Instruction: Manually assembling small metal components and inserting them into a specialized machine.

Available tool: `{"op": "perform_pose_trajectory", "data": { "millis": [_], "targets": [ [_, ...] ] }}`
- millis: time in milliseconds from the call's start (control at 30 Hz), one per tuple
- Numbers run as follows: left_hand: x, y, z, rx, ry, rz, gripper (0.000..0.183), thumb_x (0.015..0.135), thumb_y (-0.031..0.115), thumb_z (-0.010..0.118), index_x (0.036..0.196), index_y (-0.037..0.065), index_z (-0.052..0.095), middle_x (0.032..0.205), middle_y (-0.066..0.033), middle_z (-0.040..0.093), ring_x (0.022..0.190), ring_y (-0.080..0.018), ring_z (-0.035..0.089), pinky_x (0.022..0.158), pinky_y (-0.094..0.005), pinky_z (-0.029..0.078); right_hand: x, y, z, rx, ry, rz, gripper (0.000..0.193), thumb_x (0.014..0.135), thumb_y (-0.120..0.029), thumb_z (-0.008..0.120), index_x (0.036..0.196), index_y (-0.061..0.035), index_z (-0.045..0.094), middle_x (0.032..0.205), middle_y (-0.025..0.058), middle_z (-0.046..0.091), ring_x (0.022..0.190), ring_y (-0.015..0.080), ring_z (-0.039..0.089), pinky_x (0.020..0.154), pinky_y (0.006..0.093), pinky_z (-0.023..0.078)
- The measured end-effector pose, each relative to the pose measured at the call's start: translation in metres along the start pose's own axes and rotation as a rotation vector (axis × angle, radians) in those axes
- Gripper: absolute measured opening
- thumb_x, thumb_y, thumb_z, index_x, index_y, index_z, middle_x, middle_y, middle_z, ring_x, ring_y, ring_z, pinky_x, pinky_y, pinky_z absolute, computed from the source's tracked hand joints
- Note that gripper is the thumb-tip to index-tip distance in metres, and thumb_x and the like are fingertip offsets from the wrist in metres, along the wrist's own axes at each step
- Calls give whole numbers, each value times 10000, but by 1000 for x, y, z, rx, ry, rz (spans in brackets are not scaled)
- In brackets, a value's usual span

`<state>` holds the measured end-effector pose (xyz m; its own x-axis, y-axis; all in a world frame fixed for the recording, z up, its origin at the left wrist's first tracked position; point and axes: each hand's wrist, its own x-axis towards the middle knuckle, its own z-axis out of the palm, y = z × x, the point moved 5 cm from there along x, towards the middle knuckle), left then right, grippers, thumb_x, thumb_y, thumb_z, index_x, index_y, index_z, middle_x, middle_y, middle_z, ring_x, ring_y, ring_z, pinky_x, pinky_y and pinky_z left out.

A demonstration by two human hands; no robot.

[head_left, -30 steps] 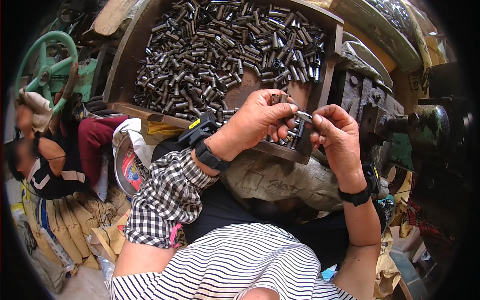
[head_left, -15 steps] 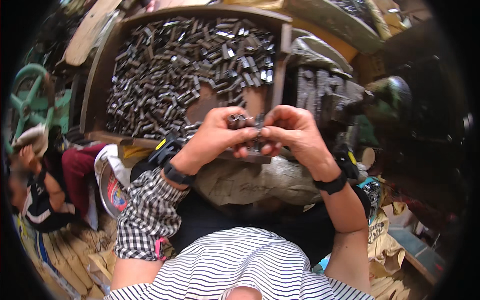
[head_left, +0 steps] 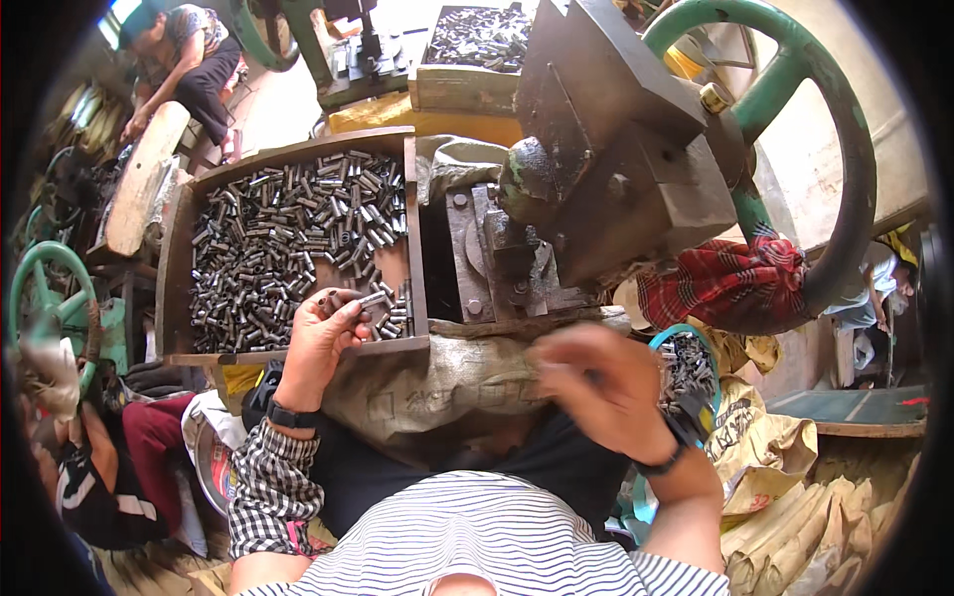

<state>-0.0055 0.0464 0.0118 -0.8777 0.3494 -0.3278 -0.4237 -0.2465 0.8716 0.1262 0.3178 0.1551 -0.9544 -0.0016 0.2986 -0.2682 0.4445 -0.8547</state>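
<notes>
My left hand (head_left: 320,348) is closed on a few small metal tubes (head_left: 343,303), over the near right corner of a shallow wooden tray (head_left: 420,248). Heaped inside that tray are a great many short, shiny dark metal tubes (head_left: 268,258). My right hand (head_left: 611,392) is in the air to the right, in front of a hand press (head_left: 497,258), and motion smears its fingers. Whether anything is in it cannot be made out. Under my right hand's side lies a grey-brown sack (head_left: 437,387) draped over the front of the bench.
The press's green handwheel (head_left: 835,169) curves above a red checked cloth (head_left: 715,283). Right of my right hand stands a teal-rimmed basin (head_left: 711,348) of metal pieces. Another wooden box (head_left: 462,91) of pieces is farther back. People sit at far left, upper left and far right.
My hands were together over the tray's near edge; now they are apart, the right one moved right and nearer. The view has swung right, bringing the press and handwheel into sight.
</notes>
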Motion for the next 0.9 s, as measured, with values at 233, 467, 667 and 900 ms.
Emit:
{"op": "perform_pose_trajectory", "data": {
  "millis": [233,467,667,900],
  "targets": [
    [-8,14,41,147,-44,83,175,866,106,626,983,-12,574,808,-76,633,656,-127,630,559,-218,515,-70,-4,-165,-643,1013,-134,333,951,-169,433,1112,110,514,1092,184,577,892,240,602,794,316,492],
    [47,-18,92,101,-147,42,164,864,115,632,979,7,585,820,-67,639,675,-132,655,579,-232,546,-34,77,-144,219,966,-147,411,814,-141,618,1167,52,531,1182,124,558,1010,214,568,805,349,511],
    [92,-24,92,173,-134,99,158,862,102,629,958,-6,566,833,-70,636,683,-140,661,578,-235,552,-46,66,-178,13,973,-93,354,834,-76,577,1164,49,546,1193,120,551,1003,202,565,885,347,463],
    [125,-35,102,124,-145,63,117,865,99,619,907,11,554,811,-72,633,659,-163,671,539,-242,552,-2,-1,-231,-371,777,20,428,869,-176,500,1220,68,502,1217,186,535,1092,270,537,956,380,420]
  ]
}}
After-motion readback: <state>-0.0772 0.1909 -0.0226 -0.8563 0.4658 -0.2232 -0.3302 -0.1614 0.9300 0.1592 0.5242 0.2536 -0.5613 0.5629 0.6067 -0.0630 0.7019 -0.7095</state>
